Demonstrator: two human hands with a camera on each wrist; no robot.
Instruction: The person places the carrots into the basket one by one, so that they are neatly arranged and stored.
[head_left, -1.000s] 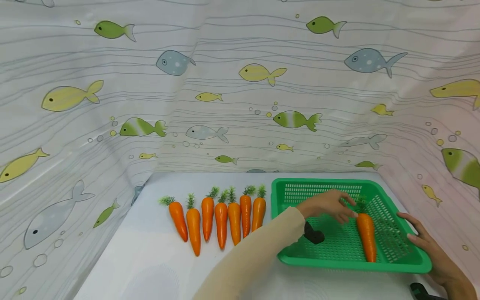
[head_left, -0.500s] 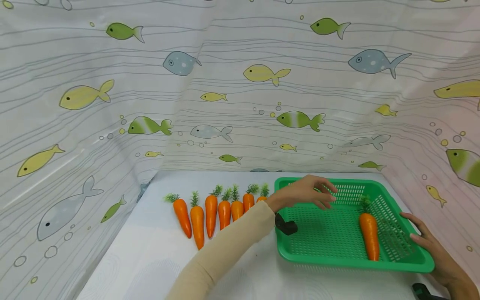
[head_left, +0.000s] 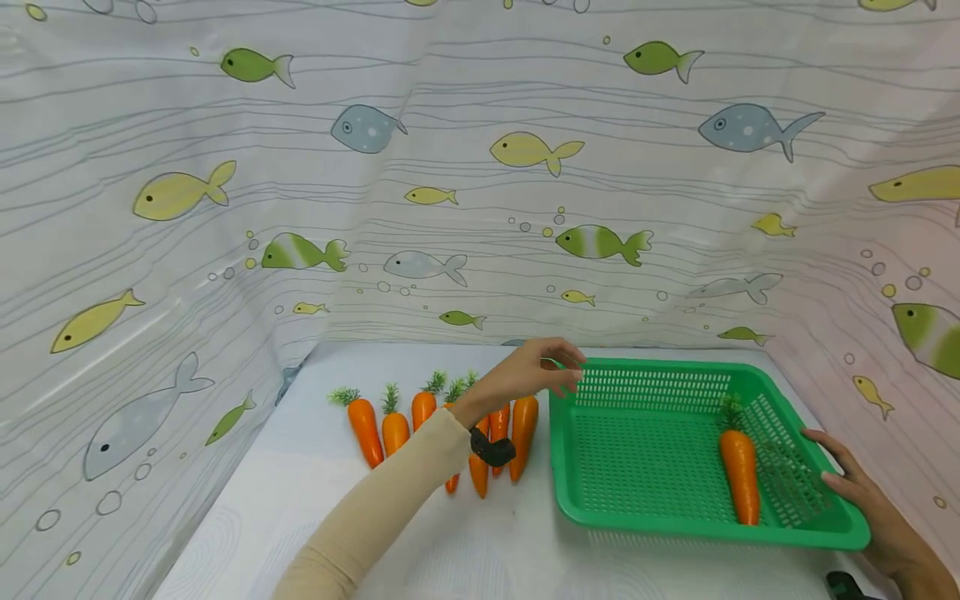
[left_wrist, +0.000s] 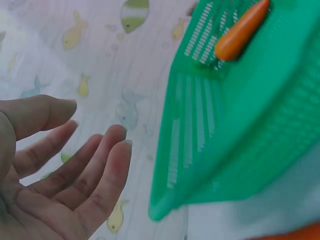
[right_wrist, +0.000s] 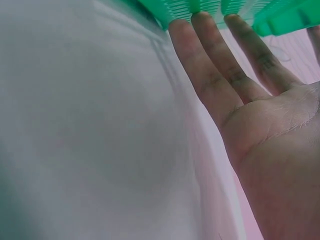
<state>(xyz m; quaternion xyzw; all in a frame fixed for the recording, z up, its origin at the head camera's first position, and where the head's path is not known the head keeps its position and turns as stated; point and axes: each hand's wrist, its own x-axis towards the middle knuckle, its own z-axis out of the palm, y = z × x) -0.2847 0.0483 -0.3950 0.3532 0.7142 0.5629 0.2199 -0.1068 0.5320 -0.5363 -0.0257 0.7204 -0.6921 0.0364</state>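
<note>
My left hand point(head_left: 536, 367) is in the air over the basket's left rim, near the row of carrots. Its fingers are loosely bent, and nothing lies between them; the left wrist view shows the palm and the spread fingers point(left_wrist: 107, 187). At the other end, my right hand point(head_left: 862, 492) holds the right rim of the green plastic basket point(head_left: 705, 536). In the right wrist view its fingertips point(right_wrist: 185, 32) meet the basket's outer wall from below. One orange carrot point(head_left: 739, 475) with a feathery green top lies inside the basket, along its right side.
Several more carrots point(head_left: 524, 437) lie side by side on the white table point(head_left: 247, 517), left of the basket; my left forearm and sleeve point(head_left: 390, 500) partly cover them. A fish-patterned sheet point(head_left: 465, 225) rises behind the table and along both sides.
My left hand has moved left, from beside the carrot in the basket to above the left rim. The basket, its carrot and my right hand have stayed in place.
</note>
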